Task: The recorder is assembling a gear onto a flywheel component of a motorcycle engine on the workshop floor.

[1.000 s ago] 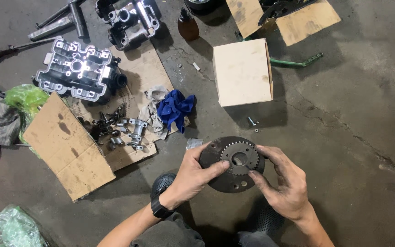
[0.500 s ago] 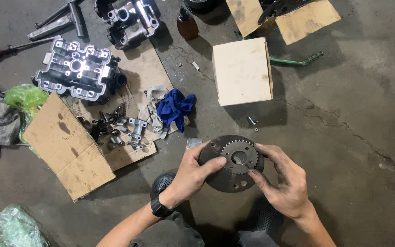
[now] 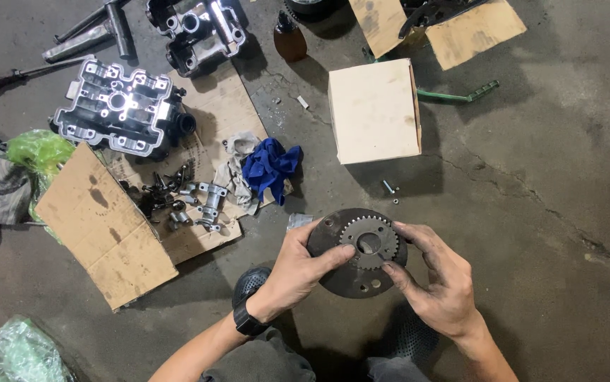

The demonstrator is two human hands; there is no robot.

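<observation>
Dim, even light from overhead, soft shadows beside the cardboard box point(image 3: 374, 111), sharp focus throughout

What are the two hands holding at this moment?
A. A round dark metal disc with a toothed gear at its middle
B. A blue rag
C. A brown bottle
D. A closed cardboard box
A: the left hand and right hand grip the round disc by its edges, above the floor.
</observation>
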